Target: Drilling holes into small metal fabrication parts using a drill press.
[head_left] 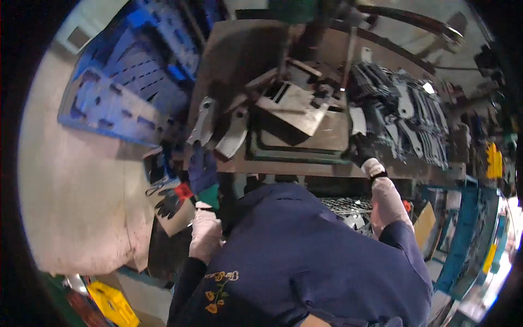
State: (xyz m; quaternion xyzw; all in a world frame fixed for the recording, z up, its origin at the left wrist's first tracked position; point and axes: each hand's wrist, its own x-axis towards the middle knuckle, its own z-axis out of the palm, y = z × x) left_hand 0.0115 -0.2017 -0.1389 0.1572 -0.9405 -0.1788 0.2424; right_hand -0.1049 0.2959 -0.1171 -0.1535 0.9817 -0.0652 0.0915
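My left hand (202, 168), in a dark blue glove with a green cuff, lies at the table's front edge. Its fingers stretch toward the lower end of a curved grey metal plate with a hole (203, 121). A second curved metal plate (233, 133) rests just right of it. At the right corner of the machine's bed, my right hand (362, 150), in a black glove, has its fingers closed at the lower end of a small light metal plate (357, 121). Between my hands sits a metal die block (297, 111) on the machine bed (332, 136).
Several grey metal plates (406, 109) are piled on the table's right side. Blue slotted metal parts (117, 106) stand at the left. Black and red gloves (173, 200) lie below my left hand. A blue rack (463, 234) stands at the right.
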